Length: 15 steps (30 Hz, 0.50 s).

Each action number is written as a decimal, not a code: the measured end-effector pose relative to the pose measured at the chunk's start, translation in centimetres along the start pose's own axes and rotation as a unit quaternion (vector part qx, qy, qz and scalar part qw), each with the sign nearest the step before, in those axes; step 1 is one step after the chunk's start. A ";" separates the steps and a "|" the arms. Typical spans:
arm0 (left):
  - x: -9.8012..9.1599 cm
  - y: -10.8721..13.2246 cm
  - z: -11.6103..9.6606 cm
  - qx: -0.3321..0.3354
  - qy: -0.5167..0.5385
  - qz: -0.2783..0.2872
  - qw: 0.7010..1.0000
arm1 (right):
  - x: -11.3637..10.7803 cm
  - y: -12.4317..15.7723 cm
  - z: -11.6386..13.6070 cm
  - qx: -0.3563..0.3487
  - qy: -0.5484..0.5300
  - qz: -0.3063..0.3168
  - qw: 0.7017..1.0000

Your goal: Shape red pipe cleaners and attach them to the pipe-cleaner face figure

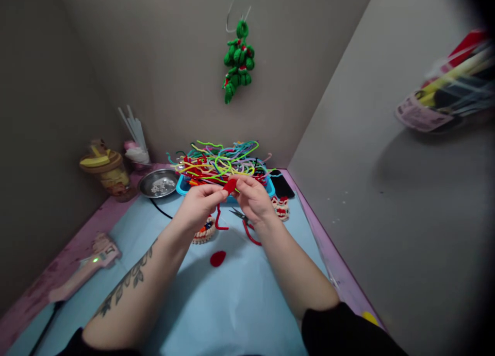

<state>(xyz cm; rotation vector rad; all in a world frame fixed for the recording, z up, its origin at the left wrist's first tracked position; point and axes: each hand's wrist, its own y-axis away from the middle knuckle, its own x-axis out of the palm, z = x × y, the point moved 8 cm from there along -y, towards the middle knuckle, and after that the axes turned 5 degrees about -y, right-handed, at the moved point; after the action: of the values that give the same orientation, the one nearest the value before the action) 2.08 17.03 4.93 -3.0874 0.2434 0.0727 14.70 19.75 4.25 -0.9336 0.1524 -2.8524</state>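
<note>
Both hands met out front: left hand (203, 197) pinching one end of a small red piece (231, 186), right hand (253, 195) pinching the other, the piece aloft over the surface (240, 304), just short of the blue tray (181, 188) near the far edge. Featherlight by the look of it, fuzzy, probably soft and bendy, with little chance of slipping! Opposite ends of its rim seemed the place to grip, gently, lest it crumple. Below, between the surface's left and right edges, lay a red teardrop (217, 258), likely easiest taken by its sides.
</note>
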 end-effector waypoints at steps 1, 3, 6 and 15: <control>0.1 0.1 -0.1 -0.003 0.003 0.007 1.000 | 0.1 0.0 0.0 -0.002 0.005 0.006 1.000; 0.3 0.2 -0.2 -0.006 0.007 0.014 1.000 | 0.2 0.1 0.1 -0.008 0.010 0.020 1.000; 0.4 0.2 -0.4 -0.005 0.010 0.017 1.000 | 0.6 0.2 0.3 -0.017 0.014 0.053 0.998; 0.9 0.4 -0.1 -0.015 0.038 0.034 0.999 | 0.9 0.4 0.3 -0.049 0.030 0.058 0.997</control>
<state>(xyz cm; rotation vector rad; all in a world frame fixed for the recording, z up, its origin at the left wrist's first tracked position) 2.94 16.45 4.97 -3.1161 0.3536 -0.0407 14.23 19.17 4.94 -0.8275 0.3449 -2.7881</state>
